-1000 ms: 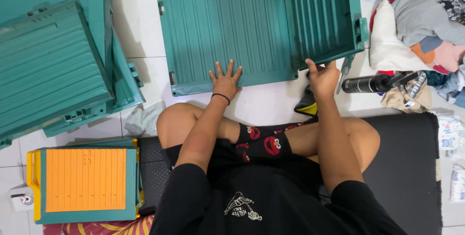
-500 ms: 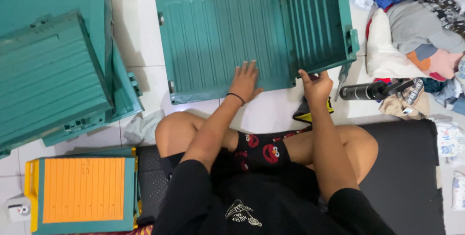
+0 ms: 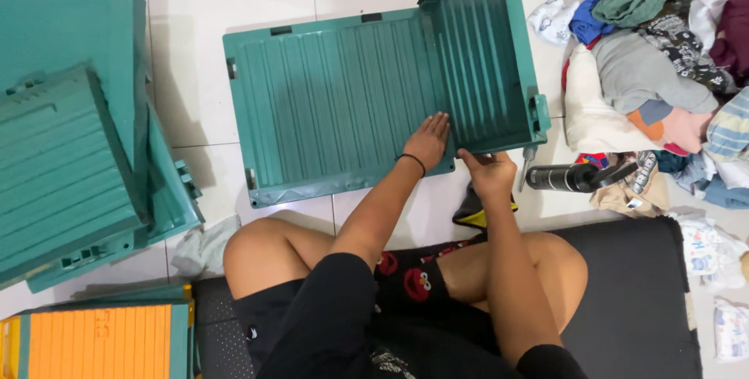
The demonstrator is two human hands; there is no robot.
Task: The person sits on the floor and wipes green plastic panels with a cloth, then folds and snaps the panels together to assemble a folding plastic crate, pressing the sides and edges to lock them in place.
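I sit cross-legged on a white tiled floor. A flat teal ribbed plastic panel (image 3: pixel 328 106) lies in front of me. A second teal panel (image 3: pixel 480 59) stands tilted up along its right edge. My left hand (image 3: pixel 427 142) presses flat, fingers together, on the flat panel close to the joint between the two. My right hand (image 3: pixel 490 172) grips the near bottom edge of the raised panel, thumb on top.
More teal panels (image 3: pixel 70 153) are stacked at the left. A panel with an orange face (image 3: pixel 101 344) lies at the bottom left. A pile of clothes (image 3: pixel 663 74) and a black bottle (image 3: pixel 566 177) are at the right. I sit on a black mat (image 3: pixel 632 293).
My left hand slid right across the flat panel toward the joint. The right panel has swung up from lying flat into a tilted position, with my right hand still on its near edge.
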